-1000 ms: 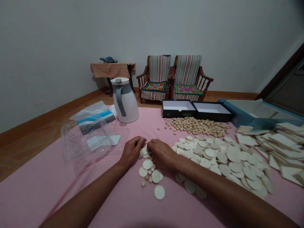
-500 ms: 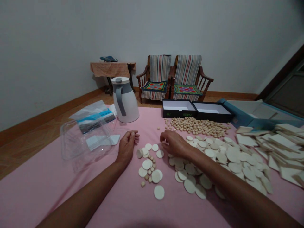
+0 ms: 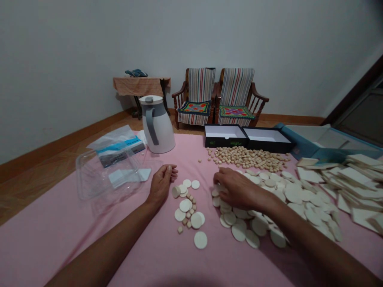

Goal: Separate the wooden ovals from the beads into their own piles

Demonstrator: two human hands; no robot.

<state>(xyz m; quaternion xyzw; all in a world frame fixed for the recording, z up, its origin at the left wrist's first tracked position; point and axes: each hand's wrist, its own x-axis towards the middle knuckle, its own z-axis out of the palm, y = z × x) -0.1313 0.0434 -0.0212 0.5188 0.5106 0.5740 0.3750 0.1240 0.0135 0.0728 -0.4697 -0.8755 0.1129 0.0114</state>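
Note:
My left hand (image 3: 161, 183) rests on the pink cloth with its fingers loosely curled together and nothing visible in them. Just right of it lies a loose group of small pale wooden discs (image 3: 185, 205) and little wooden cubes (image 3: 180, 230), with one disc leaning on its edge. My right hand (image 3: 235, 188) is over the left edge of a large heap of round wooden discs (image 3: 295, 193). Its fingers are bent down around a pale disc (image 3: 220, 188), partly hidden beneath them.
Behind the heap spread many small wooden cubes (image 3: 248, 158), before two black box halves (image 3: 226, 135). Flat wooden pieces (image 3: 356, 181) and a blue box (image 3: 320, 153) stand right. A white jug (image 3: 161, 133), tissue pack (image 3: 121, 151) and clear plastic container (image 3: 89, 185) stand left.
My right hand has moved right, from beside the small group to the heap's edge. The disc that lay below its fingers is gone from that spot. My left hand has barely shifted.

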